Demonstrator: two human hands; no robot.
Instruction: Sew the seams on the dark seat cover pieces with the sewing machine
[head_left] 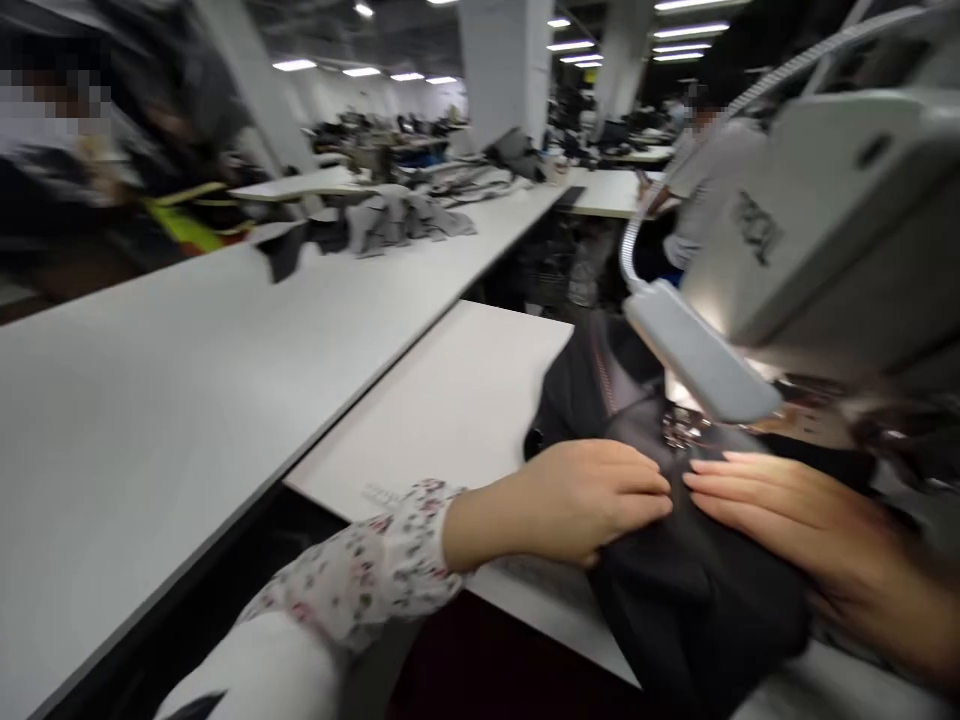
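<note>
Holding the black fabric [690,590] just in front of the sewing machine's presser foot [682,425], I'm pressing down with my curled left hand [570,505] and flat right hand [780,510], fingers together.

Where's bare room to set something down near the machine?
The white table shows bare behind the left hand, bordered by the black fabric and the long table. It's crowded under the lamp, where the right hand meets the fabric.

Left hand [574,505] and right hand [787,510] rest on black fabric [694,610] — lower right of the frame, just beside the presser foot [681,427] of a sewing machine [847,220].
</note>
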